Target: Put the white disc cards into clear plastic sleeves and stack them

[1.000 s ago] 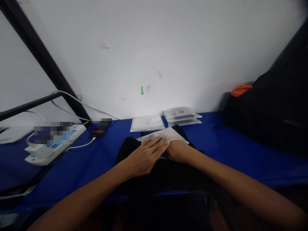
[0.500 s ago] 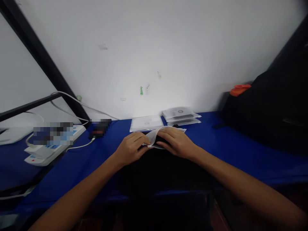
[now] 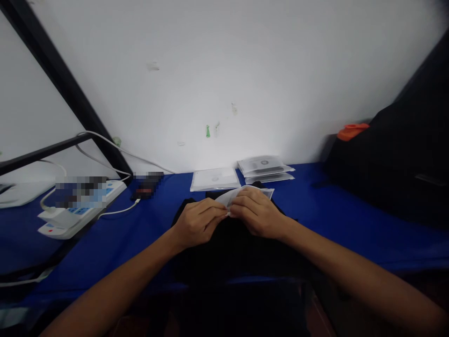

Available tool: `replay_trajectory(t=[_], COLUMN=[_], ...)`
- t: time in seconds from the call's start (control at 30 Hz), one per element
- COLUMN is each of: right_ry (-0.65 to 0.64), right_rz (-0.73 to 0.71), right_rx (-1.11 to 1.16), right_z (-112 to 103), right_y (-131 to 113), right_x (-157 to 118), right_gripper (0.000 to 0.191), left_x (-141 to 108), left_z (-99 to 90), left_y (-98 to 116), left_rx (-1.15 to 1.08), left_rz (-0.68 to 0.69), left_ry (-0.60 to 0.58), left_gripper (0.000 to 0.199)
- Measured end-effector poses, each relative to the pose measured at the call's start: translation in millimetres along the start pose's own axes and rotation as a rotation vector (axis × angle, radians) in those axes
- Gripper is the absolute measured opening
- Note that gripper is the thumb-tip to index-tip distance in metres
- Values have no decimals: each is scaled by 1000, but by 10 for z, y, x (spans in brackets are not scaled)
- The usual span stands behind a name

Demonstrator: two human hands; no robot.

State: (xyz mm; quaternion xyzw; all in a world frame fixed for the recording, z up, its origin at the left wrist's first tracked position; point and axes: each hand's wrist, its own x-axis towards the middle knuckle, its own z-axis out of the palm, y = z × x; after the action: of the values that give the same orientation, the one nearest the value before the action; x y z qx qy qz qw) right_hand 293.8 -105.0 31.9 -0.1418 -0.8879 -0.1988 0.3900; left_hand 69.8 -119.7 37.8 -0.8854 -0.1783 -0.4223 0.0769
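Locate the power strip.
In the head view, the white power strip lies on the left of the blue-covered table, to the left of the person's left hand.

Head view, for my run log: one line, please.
left hand: pinches translucent white plastic bag | right hand: pinches same bag | beneath: black cloth

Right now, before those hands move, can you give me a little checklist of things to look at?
1. Left hand and right hand both pinch the clear plastic bag: ok.
2. Black cloth lies under the hands; whether it is inside the bag: cannot tell.
3. Stacked packets by the wall, apart from the hands: ok.
4. Flat packet beside them, untouched: ok.
5. Power strip well left of the hands: ok.
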Motion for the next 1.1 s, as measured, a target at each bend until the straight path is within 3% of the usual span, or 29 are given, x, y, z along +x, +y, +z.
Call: replay_trajectory(t=[0.27, 0.5, 0.63, 0.77, 0.83, 0.9, 0.97, 1.03, 1.1], right_ry=[-89, -155, -163, -321, -453, -507, -426, -233, -34], right_rz=[120, 281, 317, 276, 258, 246, 249, 322, 442], right_rx=[-166, -174, -93, 81, 152, 147, 53, -137, -374], right_z=[-206, -383, -420, -349, -299, -275, -290, -331, -362], right_y=[608, 1122, 1021, 685, 549, 501, 559, 700, 884], right_x=[-196, -471, -434, -253, -183, -164, -197, -258, -322], right_gripper=[12, 11, 20, 61, 58, 48, 50, 62, 70], left_x=[30, 1, -29, -52, -55, -46, -24, 6, 32], left_z=[-140, -151, -113, -94, -82, -73, -72, -81, -94], left_y=[-72, -161, -156, -121, -98, -73, -47, -21, 3], left_rx=[67, 106, 60, 17, 13, 6, 7, 19, -13], left_rz=[-40, -161, -253, -166, -112, -115, -158, -189, -182], left_ry=[174, 227, 194, 147, 141, 170, 227, 248, 124], left_gripper=[13, 6, 3, 11, 16, 22, 30, 31, 20])
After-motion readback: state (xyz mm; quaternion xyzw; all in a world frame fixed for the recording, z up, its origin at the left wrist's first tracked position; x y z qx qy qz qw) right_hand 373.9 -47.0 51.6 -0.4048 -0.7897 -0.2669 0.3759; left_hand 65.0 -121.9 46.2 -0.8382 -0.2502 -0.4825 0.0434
